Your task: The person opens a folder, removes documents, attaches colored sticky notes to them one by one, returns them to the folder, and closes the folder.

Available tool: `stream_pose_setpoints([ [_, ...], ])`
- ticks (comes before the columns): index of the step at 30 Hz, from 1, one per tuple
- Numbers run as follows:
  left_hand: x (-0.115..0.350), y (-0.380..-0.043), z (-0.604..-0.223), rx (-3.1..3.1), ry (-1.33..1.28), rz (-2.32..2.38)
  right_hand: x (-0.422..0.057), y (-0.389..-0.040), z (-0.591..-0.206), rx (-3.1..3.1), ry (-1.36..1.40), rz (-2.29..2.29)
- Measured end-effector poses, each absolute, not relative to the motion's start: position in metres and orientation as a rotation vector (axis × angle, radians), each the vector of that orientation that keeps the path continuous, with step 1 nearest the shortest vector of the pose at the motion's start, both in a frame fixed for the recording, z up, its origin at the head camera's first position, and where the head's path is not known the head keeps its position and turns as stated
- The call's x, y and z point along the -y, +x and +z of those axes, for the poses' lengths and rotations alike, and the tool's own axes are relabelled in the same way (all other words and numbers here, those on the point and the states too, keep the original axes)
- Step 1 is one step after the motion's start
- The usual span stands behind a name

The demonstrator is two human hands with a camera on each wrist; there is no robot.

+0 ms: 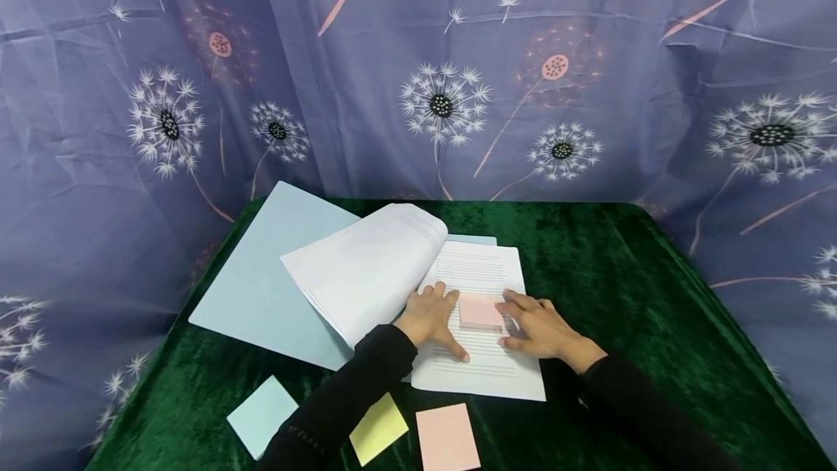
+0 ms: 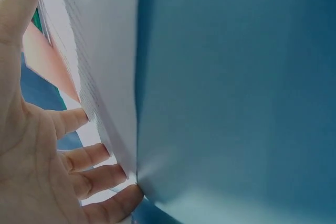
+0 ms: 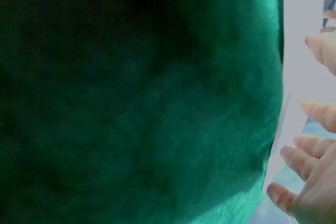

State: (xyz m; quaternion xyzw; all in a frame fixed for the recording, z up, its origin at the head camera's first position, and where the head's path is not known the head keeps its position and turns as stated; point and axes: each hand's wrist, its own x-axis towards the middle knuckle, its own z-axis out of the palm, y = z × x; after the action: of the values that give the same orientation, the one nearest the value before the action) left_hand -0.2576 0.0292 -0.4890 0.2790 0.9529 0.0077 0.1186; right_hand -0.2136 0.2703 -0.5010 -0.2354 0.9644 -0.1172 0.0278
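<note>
A booklet [image 1: 477, 267] of lined, printed pages lies open, its turned pages [image 1: 366, 267] curling over to the left. On its right page sits a pink sticky note [image 1: 480, 310]. My left hand [image 1: 431, 318] rests with spread fingers on that page, left of the note and near the fold. At the note's right edge is my right hand [image 1: 539, 329], its fingers extended and the index fingertip touching or just over the pink paper. In the left wrist view the pink note [image 2: 50, 64] shows beyond the thumb and fingers. The right wrist view shows separated fingers [image 3: 320, 114] beside white paper.
A large light-blue folder or board [image 1: 261, 275] lies under the booklet at the left. Blue [image 1: 263, 416], yellow [image 1: 379, 429] and pink [image 1: 447, 438] sticky-note pads lie along the near side. Green velvet cloth [image 1: 628, 275] covers the table, with a dandelion-patterned curtain [image 1: 366, 93] behind.
</note>
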Motion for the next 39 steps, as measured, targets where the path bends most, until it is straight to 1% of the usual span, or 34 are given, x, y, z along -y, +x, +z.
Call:
stream_pose_setpoints([
  [5, -0.027, -0.258, -0.487, -2.784, 0.81, 0.026, -0.285, -0.208, -0.496, -3.038, -0.655, -0.388],
  [14, -0.027, -0.258, -0.488, -2.748, 0.793, 0.031, -0.346, -0.197, -0.487, -3.024, -0.418, -0.395],
  [18, -0.028, -0.258, -0.488, -2.752, 0.798, 0.027, -0.362, -0.195, -0.486, -2.979, -0.369, -0.402],
  [32, -0.028, -0.259, -0.488, -2.763, 0.806, 0.007, -0.364, -0.194, -0.49, -2.909, -0.329, -0.438],
  [39, -0.028, -0.251, -0.487, -2.787, 0.872, 0.095, -0.368, -0.192, -0.493, -2.925, -0.321, -0.425],
])
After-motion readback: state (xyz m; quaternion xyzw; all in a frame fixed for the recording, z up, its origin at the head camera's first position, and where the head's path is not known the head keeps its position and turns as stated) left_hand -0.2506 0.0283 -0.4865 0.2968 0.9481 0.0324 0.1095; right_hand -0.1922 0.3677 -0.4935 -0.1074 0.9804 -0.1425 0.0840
